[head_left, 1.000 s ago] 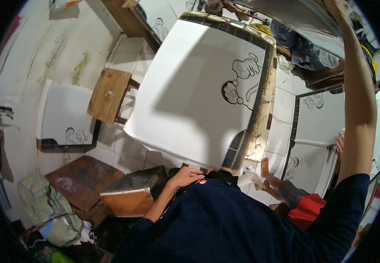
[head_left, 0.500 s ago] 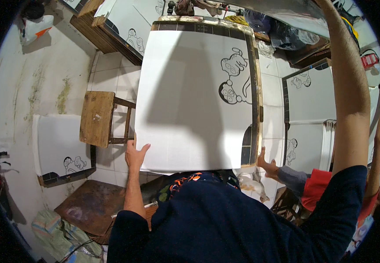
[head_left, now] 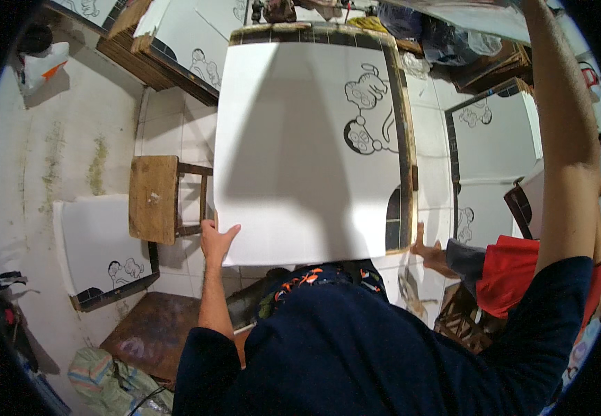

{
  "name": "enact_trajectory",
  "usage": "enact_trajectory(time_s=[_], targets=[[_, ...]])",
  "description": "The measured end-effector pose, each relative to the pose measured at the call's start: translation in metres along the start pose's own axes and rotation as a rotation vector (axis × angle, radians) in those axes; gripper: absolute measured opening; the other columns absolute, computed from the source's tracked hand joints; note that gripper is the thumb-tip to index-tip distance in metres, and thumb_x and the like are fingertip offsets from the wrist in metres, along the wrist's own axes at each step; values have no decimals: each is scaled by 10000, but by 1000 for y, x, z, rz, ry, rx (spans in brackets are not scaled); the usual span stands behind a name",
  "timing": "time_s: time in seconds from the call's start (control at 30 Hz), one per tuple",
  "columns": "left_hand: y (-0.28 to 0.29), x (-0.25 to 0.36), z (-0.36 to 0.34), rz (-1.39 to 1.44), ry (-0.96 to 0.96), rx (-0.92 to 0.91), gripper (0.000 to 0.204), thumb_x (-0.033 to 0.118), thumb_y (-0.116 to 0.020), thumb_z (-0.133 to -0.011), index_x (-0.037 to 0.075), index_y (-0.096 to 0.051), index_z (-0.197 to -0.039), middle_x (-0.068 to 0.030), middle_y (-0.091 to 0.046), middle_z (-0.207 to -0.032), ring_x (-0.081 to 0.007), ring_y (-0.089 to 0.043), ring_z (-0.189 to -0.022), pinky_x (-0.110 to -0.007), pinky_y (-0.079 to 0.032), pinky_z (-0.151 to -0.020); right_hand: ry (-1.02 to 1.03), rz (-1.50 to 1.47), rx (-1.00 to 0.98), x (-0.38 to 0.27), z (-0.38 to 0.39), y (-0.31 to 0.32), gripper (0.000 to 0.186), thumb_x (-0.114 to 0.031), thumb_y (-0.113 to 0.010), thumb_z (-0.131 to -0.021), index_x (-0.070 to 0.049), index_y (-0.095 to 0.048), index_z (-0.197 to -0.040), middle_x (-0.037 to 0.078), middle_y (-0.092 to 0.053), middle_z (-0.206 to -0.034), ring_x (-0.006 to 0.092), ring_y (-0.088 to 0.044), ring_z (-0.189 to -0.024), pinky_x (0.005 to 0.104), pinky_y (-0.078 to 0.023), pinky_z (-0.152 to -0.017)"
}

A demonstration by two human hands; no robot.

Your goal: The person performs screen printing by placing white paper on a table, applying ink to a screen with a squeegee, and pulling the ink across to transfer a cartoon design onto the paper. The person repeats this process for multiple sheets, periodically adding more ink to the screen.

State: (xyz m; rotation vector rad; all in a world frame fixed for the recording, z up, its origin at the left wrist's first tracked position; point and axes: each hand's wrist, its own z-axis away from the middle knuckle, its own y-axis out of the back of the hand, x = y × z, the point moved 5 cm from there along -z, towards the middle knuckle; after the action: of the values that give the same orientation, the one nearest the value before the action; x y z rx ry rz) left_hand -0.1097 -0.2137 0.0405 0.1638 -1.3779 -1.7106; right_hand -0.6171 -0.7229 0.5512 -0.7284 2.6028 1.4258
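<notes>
A large white sheet (head_left: 286,139) lies on a dark-edged board (head_left: 403,149) in front of me. Black line drawings of cartoon animals (head_left: 364,114) stand on its right part, and a shadow falls over the middle. My left hand (head_left: 218,241) grips the near left corner, its thumb on top and its other fingers at the side edge. My right arm (head_left: 565,139) reaches up and forward; its hand is beyond the top edge of the picture. Close to that arm, a pale flat panel (head_left: 477,17) hangs raised over the far right, only partly visible.
A wooden stool (head_left: 153,197) stands left of the board. Printed boards lean at the left wall (head_left: 103,243), are stacked at the far left (head_left: 124,52) and lie at the right (head_left: 494,142). A co-worker in red (head_left: 508,274) sits near right, a bare foot (head_left: 428,251) beside the board.
The view has shifted slightly. A dark-cornered board has come into sight by the co-worker at right. My left hand keeps its place at the sheet's corner; my right arm stays raised.
</notes>
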Motion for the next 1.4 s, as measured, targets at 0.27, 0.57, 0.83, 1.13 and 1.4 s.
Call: enact_trajectory(time_s=[0.27, 0.57, 0.83, 1.13, 1.4], targets=[[-24, -3, -21, 76, 39, -13, 785, 473, -929, -678, -22, -548, -1154, -235, -553, -1196, -377, -520, -1175, -464, -451, -1011, -93, 58, -37, -18, 42, -1, 795, -795, -754, -736, -68, -806, -1052, 116, -730, -807, 216, -686, -802, 398, -538, -727], [6, 343, 51, 930, -663, -312, 813, 490, -693, -968, -21, -390, -1524, -230, -507, -1488, -347, -503, -1366, -476, -396, -1143, 83, 188, 72, -17, 223, -44, 705, -770, -733, -767, -99, -749, -985, 79, -715, -874, 280, -688, -881, 445, -500, -796], [-116, 330, 100, 1582, 251, -608, 879, 730, -251, -1040, 65, -239, -1615, -225, -330, -1623, -363, -322, -1503, -557, -302, -1203, 122, 61, -49, -17, 437, -146, 453, -497, -843, -707, -150, -711, -968, 70, -595, -900, 280, -560, -946, 457, -396, -891], [-169, 213, 61, 531, 92, -564, 1017, 663, -633, -920, -32, -284, -1574, -290, -349, -1599, -363, -380, -1473, -479, -441, -1123, 61, -2, -350, 13, 487, -236, 332, -346, -797, -838, -153, -658, -1069, 40, -637, -1028, 262, -582, -1032, 465, -387, -954], [-165, 237, 56, -71, -711, 192, 1246, 530, -933, -675, -41, -281, -1570, -264, -370, -1592, -399, -331, -1515, -576, -210, -1262, 82, -1, -429, 51, 395, -282, 292, -175, -802, -786, -168, -679, -1051, 35, -659, -1009, 279, -592, -1036, 462, -401, -874]])
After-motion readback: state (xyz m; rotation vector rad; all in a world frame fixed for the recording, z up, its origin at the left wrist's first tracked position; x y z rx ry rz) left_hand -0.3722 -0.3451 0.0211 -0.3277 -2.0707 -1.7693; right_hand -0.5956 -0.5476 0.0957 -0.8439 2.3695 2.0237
